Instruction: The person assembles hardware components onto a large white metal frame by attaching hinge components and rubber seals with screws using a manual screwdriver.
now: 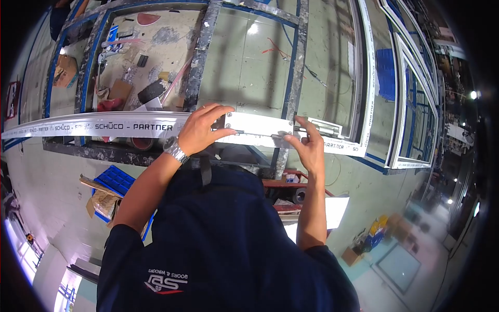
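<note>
A white rectangular plate (260, 123) with screw heads near its ends lies along a long frame profile covered in printed film (135, 126). My left hand (202, 129), wearing a metal watch (175, 149), closes on the plate's left end, index finger at the far edge and thumb at the near edge. At the opposite end, my right hand (310, 148) pinches the plate the same way. Small dark fittings (280, 136) show by the right thumb. Just right of that hand, a metal hinge-like piece (330, 129) sits on the profile near the frame corner.
Scuffed metal bench rails (197, 62) support the frame. Tools and scraps lie on a board (150, 67) at the back left. A blue crate (117, 179) and a red shelf (286, 208) are below. More white frames (410, 104) stand at the right.
</note>
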Motion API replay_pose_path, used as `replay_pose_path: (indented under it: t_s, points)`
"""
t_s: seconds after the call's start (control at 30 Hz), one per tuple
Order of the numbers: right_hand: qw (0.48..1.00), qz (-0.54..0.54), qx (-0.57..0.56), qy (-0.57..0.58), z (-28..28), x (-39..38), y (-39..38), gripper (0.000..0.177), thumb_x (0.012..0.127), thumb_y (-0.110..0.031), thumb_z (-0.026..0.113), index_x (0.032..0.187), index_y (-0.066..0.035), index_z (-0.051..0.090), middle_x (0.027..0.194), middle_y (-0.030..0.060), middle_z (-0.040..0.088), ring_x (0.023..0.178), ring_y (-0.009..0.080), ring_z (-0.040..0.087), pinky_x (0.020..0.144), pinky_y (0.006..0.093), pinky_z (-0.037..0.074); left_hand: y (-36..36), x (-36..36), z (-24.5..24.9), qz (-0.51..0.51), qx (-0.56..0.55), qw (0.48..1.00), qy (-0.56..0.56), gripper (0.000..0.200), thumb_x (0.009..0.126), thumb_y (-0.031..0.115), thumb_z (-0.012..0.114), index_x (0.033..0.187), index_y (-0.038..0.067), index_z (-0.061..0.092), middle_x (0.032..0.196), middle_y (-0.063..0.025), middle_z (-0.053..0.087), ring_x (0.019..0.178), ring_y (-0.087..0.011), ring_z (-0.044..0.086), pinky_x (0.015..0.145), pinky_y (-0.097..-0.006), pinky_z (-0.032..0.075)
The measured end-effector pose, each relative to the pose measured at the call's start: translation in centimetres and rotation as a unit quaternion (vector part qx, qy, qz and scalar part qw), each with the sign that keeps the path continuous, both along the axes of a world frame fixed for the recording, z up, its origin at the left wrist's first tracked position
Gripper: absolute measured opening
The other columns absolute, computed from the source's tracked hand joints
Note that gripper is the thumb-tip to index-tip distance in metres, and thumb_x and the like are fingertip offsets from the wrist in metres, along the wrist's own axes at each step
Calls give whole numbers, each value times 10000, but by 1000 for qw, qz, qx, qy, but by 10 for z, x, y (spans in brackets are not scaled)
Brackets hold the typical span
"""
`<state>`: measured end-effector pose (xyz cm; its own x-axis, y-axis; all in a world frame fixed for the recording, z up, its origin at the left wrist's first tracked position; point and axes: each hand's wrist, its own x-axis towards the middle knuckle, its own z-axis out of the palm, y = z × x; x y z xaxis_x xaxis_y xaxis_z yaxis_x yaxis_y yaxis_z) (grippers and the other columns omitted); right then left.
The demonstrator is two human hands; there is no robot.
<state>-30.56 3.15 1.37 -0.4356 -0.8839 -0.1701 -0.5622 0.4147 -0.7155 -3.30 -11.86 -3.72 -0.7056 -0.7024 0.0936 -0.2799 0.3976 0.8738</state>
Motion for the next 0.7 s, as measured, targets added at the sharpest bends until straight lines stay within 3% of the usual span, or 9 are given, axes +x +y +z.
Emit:
replay_pose_path:
  t_s: [0.03, 0.13, 0.2, 0.3, 0.4, 0.47, 0.53, 0.57, 0.7]
  points:
    - [996, 74, -52, 20, -12, -4, -2, 492, 829, -244, 772, 1206, 46, 647, 1032, 184, 714, 929, 225, 661, 818, 340, 516, -3, -2, -2, 2, 16, 1000, -4, 453, 826, 293, 767, 1157, 10, 642, 1067, -184, 675, 987, -349, 646, 864, -406, 505]
    - [997, 63, 12, -50, -33, -20, -23, 512, 827, -266, 776, 1207, 50, 642, 1031, 206, 710, 963, 231, 665, 837, 322, 515, -19, -13, -19, 13, 85, 995, -45, 480, 861, 382, 718, 1110, -25, 667, 940, -215, 705, 838, -371, 685, 780, -412, 529]
    - [995, 84, 35, -50, -41, -31, -32, 517, 824, -284, 777, 1205, 40, 646, 993, 200, 708, 842, 223, 659, 771, 326, 515, -29, -18, -26, -2, 138, 987, -84, 485, 859, 392, 717, 1106, -23, 674, 925, -225, 704, 822, -372, 691, 765, -414, 531]
    - [988, 96, 117, -17, -13, -27, -36, 516, 793, -278, 800, 1171, 36, 645, 904, 184, 672, 736, 246, 609, 696, 364, 497, -24, -10, -24, -15, 58, 997, -43, 523, 846, 430, 721, 1113, -17, 664, 940, -200, 706, 843, -364, 675, 781, -402, 526]
    - [986, 147, 35, 70, 2, -17, -11, 519, 757, -228, 826, 1154, 25, 608, 934, 167, 648, 741, 285, 596, 686, 368, 494, -1, 3, -3, -19, -88, 996, -17, 443, 774, 321, 791, 1085, 36, 657, 1057, -134, 673, 947, -306, 637, 811, -419, 522]
    - [977, 163, -82, 113, -7, -6, 6, 554, 706, -96, 849, 1157, -44, 532, 1131, 137, 627, 964, 349, 640, 758, 383, 524, 6, 5, 4, -30, -178, 983, 14, 418, 734, 263, 804, 1062, 54, 651, 1091, -103, 654, 996, -281, 629, 815, -411, 535]
    - [980, 122, -54, 147, -11, 9, 19, 565, 691, -64, 847, 1149, -54, 517, 1183, 128, 597, 977, 336, 636, 733, 397, 533, 13, 6, 3, -36, -254, 966, 31, 404, 705, 223, 809, 1040, 65, 646, 1116, -81, 639, 1037, -264, 620, 824, -400, 547]
    - [969, 130, -98, 186, -20, 11, 24, 505, 717, -52, 819, 1116, -77, 511, 1221, 99, 575, 865, 310, 672, 609, 394, 566, 16, 7, 0, -38, -285, 957, 31, 398, 697, 212, 808, 1030, 67, 644, 1124, -75, 632, 1053, -259, 616, 831, -392, 553]
    - [954, 100, -129, 250, -41, 18, 40, 495, 699, -40, 825, 1076, -106, 511, 1255, 95, 567, 776, 285, 686, 521, 376, 547, 17, 9, -10, -57, -356, 932, 43, 293, 746, 161, 762, 1006, 96, 647, 1139, -80, 627, 1087, -273, 608, 858, -389, 565]
